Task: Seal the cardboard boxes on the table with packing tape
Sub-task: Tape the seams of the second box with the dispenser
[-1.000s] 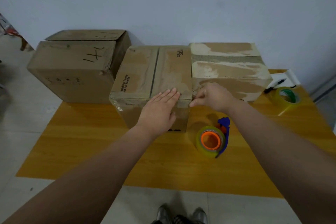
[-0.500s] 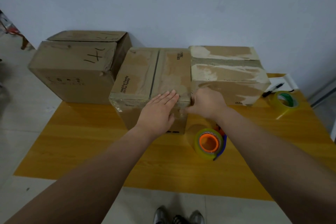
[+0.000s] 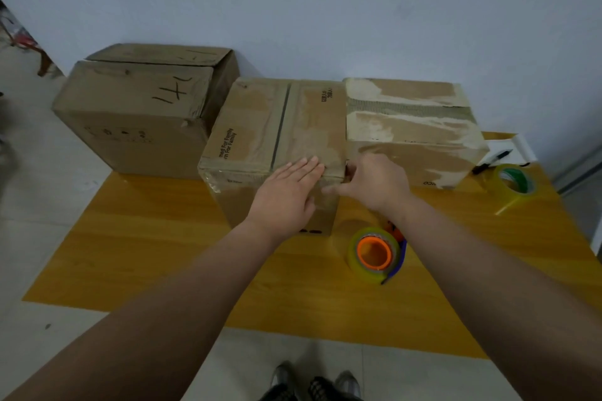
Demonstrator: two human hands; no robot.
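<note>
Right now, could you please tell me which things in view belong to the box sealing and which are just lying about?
Job: middle box, touched by left hand and right hand; left box; right box; tape dispenser.
Lying about: spare tape roll; black pen; white paper.

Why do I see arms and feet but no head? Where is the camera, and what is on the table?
The camera is worn on the person's head and looks down, so you see what they see: their own arms and shoes. It is the only view. Three cardboard boxes stand in a row: left box, middle box, right box. The left hand lies flat on the middle box's front edge. The right hand is at its right corner, thumb on the front; the fingers are hidden, so I cannot tell if it grips. On the yellow table lie a tape dispenser, a second tape roll and a pen.
</note>
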